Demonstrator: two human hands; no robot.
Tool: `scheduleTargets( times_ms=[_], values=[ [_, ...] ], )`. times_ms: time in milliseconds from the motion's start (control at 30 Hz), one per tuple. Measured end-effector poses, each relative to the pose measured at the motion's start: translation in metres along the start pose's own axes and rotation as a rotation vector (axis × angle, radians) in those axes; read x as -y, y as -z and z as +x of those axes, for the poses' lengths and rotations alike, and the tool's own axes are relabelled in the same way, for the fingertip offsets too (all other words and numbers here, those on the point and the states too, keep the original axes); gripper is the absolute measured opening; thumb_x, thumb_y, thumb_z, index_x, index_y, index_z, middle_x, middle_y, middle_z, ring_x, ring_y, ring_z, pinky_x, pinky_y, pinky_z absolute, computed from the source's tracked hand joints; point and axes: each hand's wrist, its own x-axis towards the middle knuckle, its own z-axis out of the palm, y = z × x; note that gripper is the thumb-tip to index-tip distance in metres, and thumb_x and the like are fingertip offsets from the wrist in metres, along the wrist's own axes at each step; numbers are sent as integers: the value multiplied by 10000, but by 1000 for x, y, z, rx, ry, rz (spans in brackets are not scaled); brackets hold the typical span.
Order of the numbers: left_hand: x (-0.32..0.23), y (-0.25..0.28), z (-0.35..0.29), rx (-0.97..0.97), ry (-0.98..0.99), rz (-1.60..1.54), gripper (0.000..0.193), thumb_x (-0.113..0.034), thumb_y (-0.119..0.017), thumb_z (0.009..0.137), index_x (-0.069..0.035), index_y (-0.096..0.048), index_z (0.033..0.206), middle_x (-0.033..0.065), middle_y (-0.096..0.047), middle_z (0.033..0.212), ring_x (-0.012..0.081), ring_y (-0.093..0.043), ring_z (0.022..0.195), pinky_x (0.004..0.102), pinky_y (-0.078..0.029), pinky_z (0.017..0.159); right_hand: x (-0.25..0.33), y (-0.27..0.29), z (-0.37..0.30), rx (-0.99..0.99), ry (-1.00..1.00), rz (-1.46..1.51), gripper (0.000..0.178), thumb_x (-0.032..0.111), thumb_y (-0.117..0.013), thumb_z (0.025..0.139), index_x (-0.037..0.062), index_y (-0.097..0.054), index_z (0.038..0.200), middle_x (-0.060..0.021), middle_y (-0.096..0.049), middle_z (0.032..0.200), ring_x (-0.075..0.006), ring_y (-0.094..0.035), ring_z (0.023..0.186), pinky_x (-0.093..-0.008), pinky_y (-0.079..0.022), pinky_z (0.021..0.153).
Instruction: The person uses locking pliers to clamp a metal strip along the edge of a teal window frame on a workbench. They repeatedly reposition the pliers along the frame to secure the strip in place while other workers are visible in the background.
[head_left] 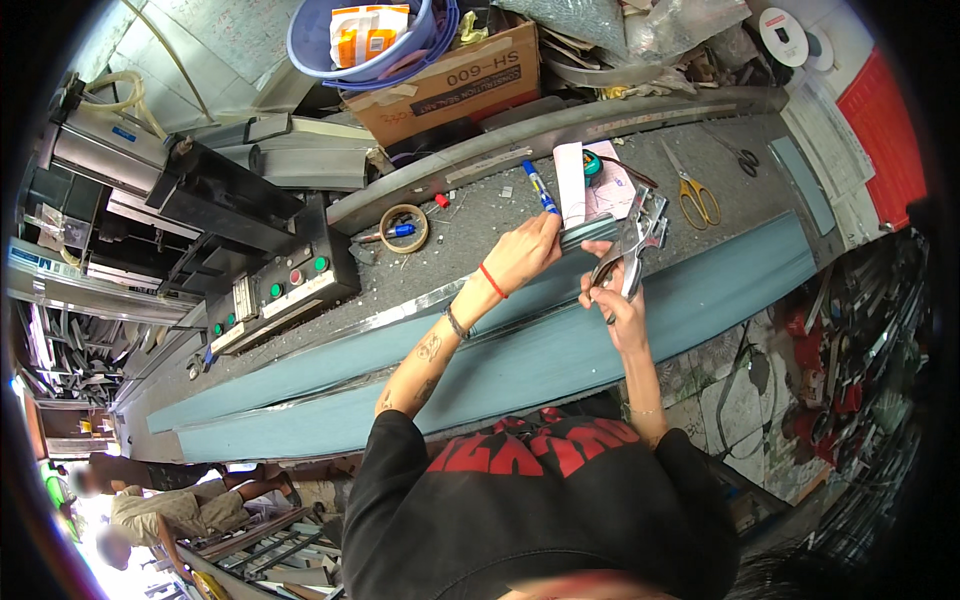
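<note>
My left hand (530, 246) is closed on one end of a short grey strip (592, 232) with lengthwise ridges. A red string and a dark bracelet circle that wrist. In my right hand (620, 305) is a silver metal hand tool with plier-like handles (640, 235), my fingers wrapped around them. The tool's head lies close to the strip's right end; whether it bites on it I cannot tell. Beneath both hands run long blue-grey panels (520, 375) along the bench. Just beyond the hands are a blue marker (540, 186), paper sheets (570, 180) and a green tape measure (594, 166).
Yellow-handled scissors (698, 200) and dark scissors (745, 160) lie right of the paper. A tape roll (404, 229) is at left, near a machine with a button panel (290, 290). Behind the bench ledge stand a cardboard box (450, 90) and blue buckets (430, 50). Two people (190, 505) are at lower left.
</note>
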Motion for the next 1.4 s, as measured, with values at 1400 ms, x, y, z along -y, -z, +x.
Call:
scheduleTargets(
  times_ms=[1400],
  values=[
    [-43,-74,-58,-260,1100,-1780,325,-334,-521,887,-9,-542,881,80,-563,712,148,-540,586,241,-423,516,21,21,-39,80,-246,-266,554,112,-564,802,-48,-382,1301,-94,-544,747,-141,-497,641,-259,-401,569]
  ],
)
